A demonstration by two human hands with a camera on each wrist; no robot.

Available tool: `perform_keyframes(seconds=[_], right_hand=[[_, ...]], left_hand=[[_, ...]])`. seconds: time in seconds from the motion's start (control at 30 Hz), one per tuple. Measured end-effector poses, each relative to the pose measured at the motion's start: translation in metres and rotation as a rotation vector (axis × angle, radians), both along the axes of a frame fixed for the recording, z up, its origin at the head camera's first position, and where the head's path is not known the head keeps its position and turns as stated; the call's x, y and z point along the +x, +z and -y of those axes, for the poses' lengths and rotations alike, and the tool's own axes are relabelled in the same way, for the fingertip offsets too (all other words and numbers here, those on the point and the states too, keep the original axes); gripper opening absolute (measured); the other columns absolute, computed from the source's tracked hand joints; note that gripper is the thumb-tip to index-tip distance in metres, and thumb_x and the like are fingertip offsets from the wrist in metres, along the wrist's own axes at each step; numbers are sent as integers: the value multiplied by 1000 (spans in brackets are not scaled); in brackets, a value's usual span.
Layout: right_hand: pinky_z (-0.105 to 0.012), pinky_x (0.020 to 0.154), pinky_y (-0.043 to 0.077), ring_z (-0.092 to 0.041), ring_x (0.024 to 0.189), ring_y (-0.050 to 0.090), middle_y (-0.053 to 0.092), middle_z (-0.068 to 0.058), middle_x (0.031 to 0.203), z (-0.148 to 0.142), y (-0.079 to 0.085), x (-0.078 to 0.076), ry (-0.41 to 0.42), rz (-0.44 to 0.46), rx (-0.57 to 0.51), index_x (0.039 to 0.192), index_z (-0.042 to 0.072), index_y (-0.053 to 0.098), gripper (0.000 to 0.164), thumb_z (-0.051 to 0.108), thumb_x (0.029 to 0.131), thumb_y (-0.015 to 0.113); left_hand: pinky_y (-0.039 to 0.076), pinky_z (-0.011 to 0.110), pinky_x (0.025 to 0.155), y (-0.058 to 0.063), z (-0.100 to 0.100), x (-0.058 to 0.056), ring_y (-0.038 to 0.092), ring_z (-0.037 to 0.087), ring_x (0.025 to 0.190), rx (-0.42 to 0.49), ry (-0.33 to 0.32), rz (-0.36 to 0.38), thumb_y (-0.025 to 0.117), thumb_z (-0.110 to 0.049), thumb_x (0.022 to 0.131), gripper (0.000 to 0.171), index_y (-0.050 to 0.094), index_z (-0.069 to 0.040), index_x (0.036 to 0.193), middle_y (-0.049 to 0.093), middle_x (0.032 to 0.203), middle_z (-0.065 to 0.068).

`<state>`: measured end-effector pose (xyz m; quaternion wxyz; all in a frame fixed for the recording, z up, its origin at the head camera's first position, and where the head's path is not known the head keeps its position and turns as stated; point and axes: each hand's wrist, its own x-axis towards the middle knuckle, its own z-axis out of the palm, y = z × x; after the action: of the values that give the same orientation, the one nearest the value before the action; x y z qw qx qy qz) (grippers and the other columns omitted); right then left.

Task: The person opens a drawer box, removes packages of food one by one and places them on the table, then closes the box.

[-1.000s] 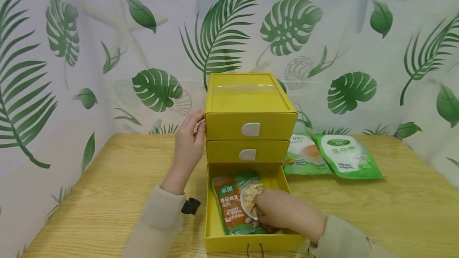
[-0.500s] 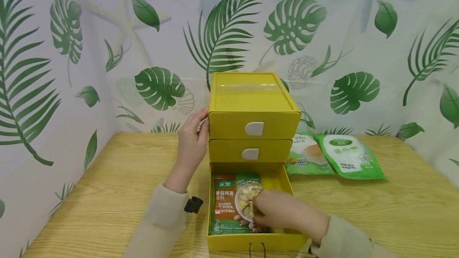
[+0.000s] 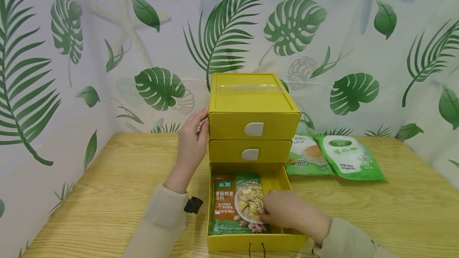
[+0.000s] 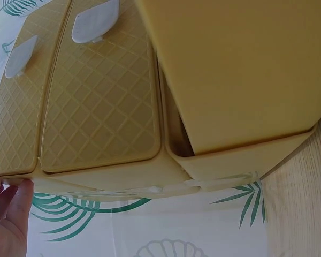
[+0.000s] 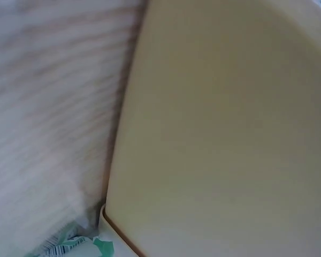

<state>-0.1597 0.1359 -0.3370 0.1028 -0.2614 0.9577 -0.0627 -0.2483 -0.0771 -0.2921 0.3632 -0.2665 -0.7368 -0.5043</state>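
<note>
A yellow drawer unit (image 3: 255, 126) stands on the table, its bottom drawer (image 3: 251, 243) pulled out. A green and brown soup mix packet (image 3: 226, 206) lies flat in that drawer, toward the left side. My left hand (image 3: 192, 140) rests its fingers against the unit's upper left side; in the left wrist view the left hand (image 4: 10, 219) touches the side edge near the top drawer. Inside the drawer, my right hand (image 3: 285, 212) is at the packet's right edge with loosely bent fingers, its fingertips partly hidden. The right wrist view shows only the drawer's outer wall (image 5: 214, 128), not the hand.
Two green and white bags, a starch bag (image 3: 308, 156) and another bag (image 3: 351, 157), lie on the table right of the unit. The two upper drawers are closed, with white tabs (image 3: 254, 129). A leaf-patterned cloth (image 3: 229, 31) hangs behind.
The soup packet has straightened and settled flat against the drawer's left side. My right hand has since slid right, off the packet's picture. My left hand stays on the unit.
</note>
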Motion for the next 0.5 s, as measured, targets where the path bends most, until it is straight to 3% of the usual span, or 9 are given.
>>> perform_keyframes(seconds=[0.3,0.5], right_hand=[[-28,46,33,-12,50,38,45,1,63,3,2,1,-40,46,44,49,16,42,40,31,81,61],[-28,46,32,-12,50,38,46,0,62,2,3,1,-90,126,-47,56,14,48,35,34,82,61]], left_hand=[[53,30,66,0,0,0,54,24,99,3,2,2,49,3,88,27,54,8,114,56,110,18],[53,30,66,0,-1,0,54,24,99,5,0,7,49,3,88,27,54,8,114,56,110,18]])
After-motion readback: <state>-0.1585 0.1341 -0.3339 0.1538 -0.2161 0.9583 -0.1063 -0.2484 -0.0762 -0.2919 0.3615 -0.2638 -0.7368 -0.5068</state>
